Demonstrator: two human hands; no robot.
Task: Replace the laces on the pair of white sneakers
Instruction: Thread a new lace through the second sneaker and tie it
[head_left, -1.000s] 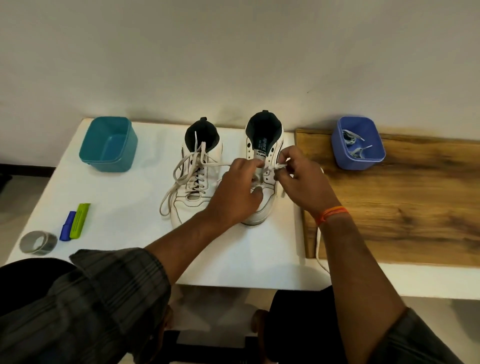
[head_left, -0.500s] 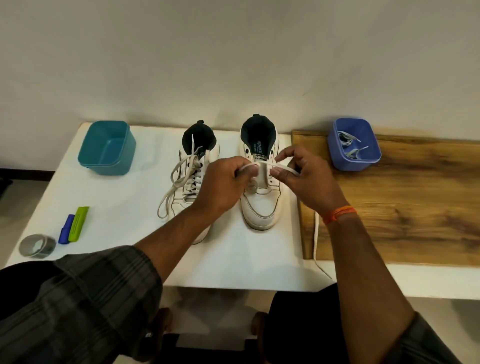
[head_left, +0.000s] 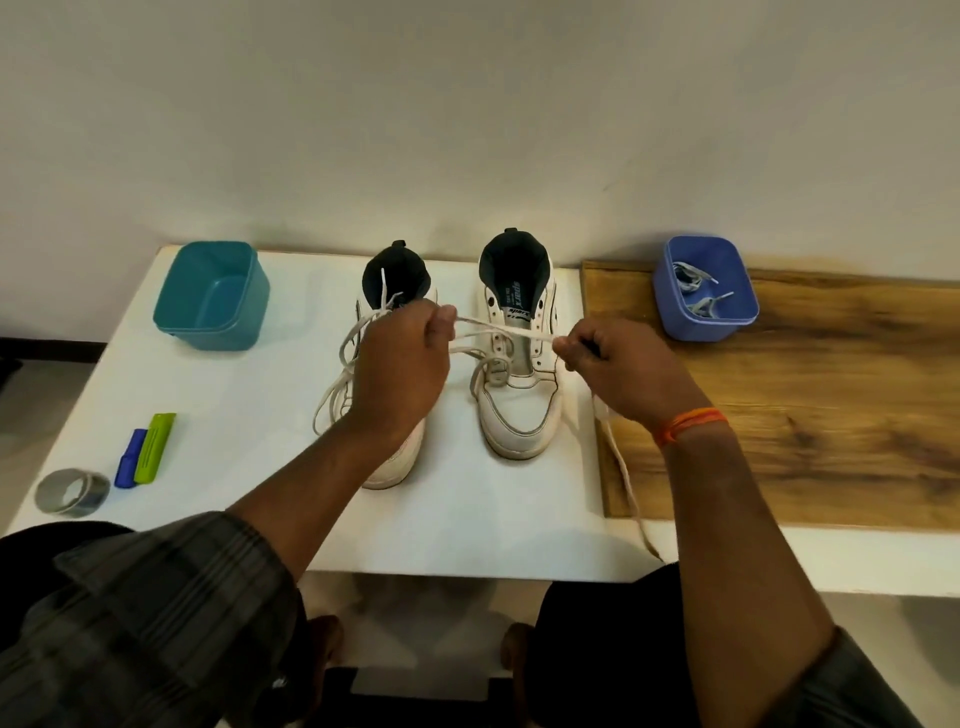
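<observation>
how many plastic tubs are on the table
2. A teal tub stands at the far left corner of the white table; a blue tub holding laces sits on the wooden board at far right. None look hidden.

the left hand (head_left: 402, 364) hides most of the left sneaker (head_left: 396, 457) and its lacing. the lace (head_left: 626, 483) tail drops past the table (head_left: 249, 395) edge, its end unseen. wooden board (head_left: 831, 415) cut off at right.

A plain off-white wall (head_left: 467, 114) backs a white table (head_left: 218, 415) adjoining a wooden board (head_left: 831, 415); pale floor (head_left: 31, 415) lies at left.
</observation>
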